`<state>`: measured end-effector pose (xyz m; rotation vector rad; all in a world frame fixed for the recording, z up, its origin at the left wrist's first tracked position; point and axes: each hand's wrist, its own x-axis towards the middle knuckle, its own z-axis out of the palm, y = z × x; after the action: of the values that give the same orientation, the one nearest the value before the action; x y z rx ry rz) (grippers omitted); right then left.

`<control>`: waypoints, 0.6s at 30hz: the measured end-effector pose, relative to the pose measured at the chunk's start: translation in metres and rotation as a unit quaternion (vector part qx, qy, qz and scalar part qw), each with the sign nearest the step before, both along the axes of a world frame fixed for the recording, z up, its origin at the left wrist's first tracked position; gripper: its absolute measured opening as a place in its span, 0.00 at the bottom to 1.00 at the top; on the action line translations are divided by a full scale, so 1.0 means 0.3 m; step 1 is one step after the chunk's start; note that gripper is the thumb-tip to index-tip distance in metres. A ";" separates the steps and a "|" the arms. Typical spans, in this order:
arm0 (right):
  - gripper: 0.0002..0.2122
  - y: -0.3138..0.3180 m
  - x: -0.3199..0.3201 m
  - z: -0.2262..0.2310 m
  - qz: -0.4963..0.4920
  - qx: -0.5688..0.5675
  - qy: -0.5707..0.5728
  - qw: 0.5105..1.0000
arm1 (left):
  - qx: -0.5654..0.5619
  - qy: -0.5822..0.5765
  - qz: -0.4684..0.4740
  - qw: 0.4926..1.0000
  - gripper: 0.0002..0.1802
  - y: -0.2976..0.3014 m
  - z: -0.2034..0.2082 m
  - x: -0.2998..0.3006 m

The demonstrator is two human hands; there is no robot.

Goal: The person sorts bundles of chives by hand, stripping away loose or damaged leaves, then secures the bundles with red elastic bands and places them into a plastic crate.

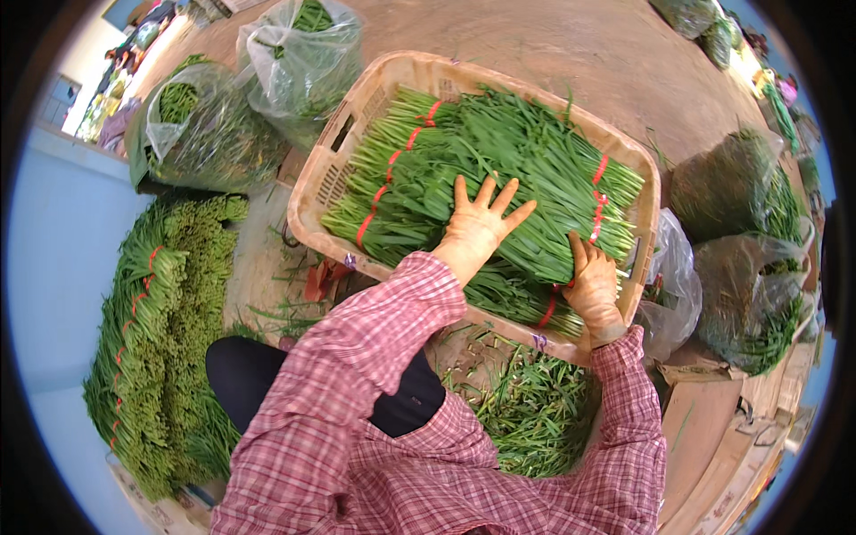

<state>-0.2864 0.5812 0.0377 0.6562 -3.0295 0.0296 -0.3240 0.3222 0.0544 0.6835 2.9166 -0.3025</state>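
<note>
Bundles of garlic chives [517, 152], long flat green leaves tied with red bands, fill a pale orange plastic crate [303, 214]. Both hands wear tan rubber gloves. My left hand [479, 223] lies with fingers spread on the leaves in the middle of the crate. At the near right corner, my right hand [593, 283] rests on the stem ends of a banded bundle [555, 308], its visible fingers stretched out. The thumb and the underside of that hand are hidden. Stem ends face the crate's left and right sides, with leaves overlapping between them.
More banded chive bundles [138, 312] are stacked on the left by a blue wall. Bags of greens stand at the back left [209, 134] and right [749, 285]. Loose trimmings [535, 410] lie between the crate and my lap. Flattened cardboard [700, 428] lies on the right.
</note>
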 end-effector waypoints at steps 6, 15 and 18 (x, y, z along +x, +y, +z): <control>0.43 -0.087 -0.021 -0.079 0.045 -0.036 0.016 0.998 | -0.034 0.131 0.044 0.990 0.29 -0.058 -0.239 0.022; 0.44 0.067 0.043 -0.191 0.018 0.011 0.092 0.995 | 0.331 0.109 0.082 0.934 0.35 -0.091 0.162 0.150; 0.35 -0.078 0.136 -0.072 0.006 0.017 0.086 0.996 | 0.382 0.105 0.259 0.881 0.35 -0.520 0.451 0.481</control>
<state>-0.2456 0.5577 0.0159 0.6441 -2.8658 -0.0734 -0.1796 0.1662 0.1898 -0.1209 3.2184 0.9238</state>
